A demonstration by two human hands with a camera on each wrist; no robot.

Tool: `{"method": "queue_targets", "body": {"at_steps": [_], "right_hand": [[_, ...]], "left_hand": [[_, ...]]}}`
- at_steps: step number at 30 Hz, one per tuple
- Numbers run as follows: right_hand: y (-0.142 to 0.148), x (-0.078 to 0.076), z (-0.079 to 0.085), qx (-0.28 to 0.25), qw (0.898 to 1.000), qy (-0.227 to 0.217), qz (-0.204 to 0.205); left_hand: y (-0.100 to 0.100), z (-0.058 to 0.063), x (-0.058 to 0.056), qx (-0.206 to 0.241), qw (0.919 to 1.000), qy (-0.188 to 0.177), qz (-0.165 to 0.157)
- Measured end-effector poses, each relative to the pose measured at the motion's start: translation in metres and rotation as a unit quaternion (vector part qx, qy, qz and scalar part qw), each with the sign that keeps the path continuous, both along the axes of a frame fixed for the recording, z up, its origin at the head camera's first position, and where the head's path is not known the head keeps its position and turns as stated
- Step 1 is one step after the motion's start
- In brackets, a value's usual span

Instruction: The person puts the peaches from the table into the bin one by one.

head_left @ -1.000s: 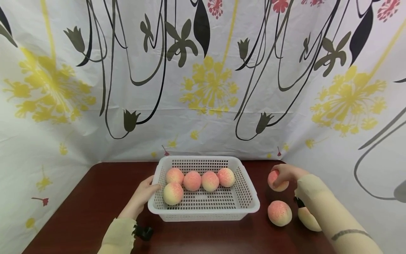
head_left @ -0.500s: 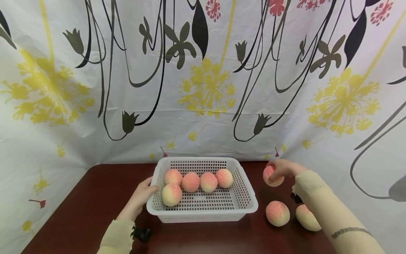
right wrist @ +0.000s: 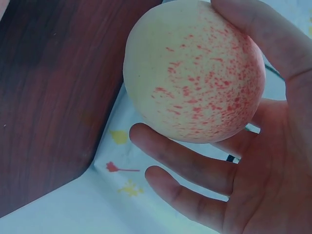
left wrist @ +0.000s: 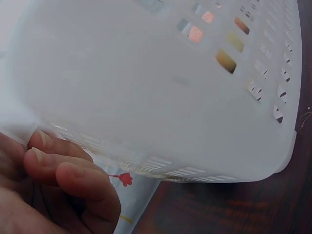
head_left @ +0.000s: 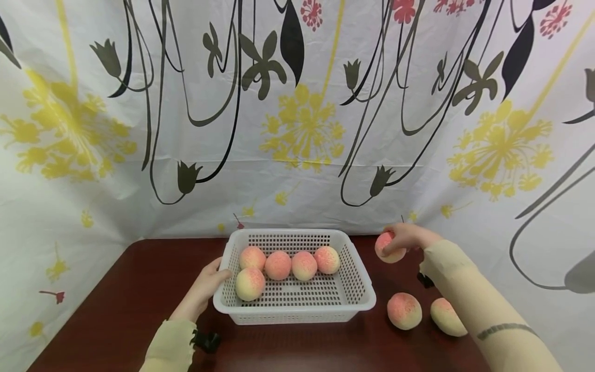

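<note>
My right hand [head_left: 412,236] holds a peach [head_left: 383,247] above the table, to the right of a white plastic basket [head_left: 297,313]. In the right wrist view this peach [right wrist: 195,73] is pale yellow with red speckles, gripped by the thumb and fingers. My left hand [head_left: 204,287] grips the basket's left rim, thumb over the edge. Curled fingers [left wrist: 73,170] show beside the basket wall [left wrist: 112,83] in the left wrist view. Several peaches lie in the basket, four in a back row with one peach [head_left: 250,284] in front at the left.
Two more peaches lie on the dark red table [head_left: 116,310]: one peach [head_left: 404,311] right of the basket, another peach [head_left: 447,316] partly under the right forearm. A white flowered curtain [head_left: 297,201] hangs behind and along the sides.
My right hand has lifted the peach a little and carried it leftward toward the basket. My left hand stays on the rim. The head view has shifted slightly.
</note>
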State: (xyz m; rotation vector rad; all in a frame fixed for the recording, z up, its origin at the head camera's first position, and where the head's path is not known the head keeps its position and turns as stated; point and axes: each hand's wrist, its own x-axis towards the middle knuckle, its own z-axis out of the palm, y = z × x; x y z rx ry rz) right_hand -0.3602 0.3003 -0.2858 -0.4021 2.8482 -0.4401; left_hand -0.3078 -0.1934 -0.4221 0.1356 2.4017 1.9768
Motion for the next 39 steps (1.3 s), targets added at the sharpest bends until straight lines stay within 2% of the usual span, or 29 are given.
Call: {"method": "queue_targets", "body": {"at_steps": [7,14,21,29,39], "right_hand": [[-0.018,-0.006,0.006,0.007,1.0,0.0,0.011],[-0.032,-0.009,0.006,0.001,1.0,0.005,0.004],[-0.041,-0.012,0.008,-0.007,0.999,0.016,0.041],[-0.053,-0.014,0.009,-0.009,0.999,0.02,0.049],[-0.064,-0.014,0.009,-0.013,0.999,-0.01,0.042]], "left_hand": [[-0.001,-0.001,0.0,-0.005,1.0,-0.001,0.0],[0.0,-0.002,-0.002,-0.011,0.9999,-0.008,0.0],[0.0,-0.003,-0.005,-0.01,0.9998,-0.016,0.005],[-0.001,0.001,-0.005,-0.013,0.9998,-0.016,0.006],[0.0,0.0,-0.004,-0.006,0.9999,-0.015,0.001]]}}
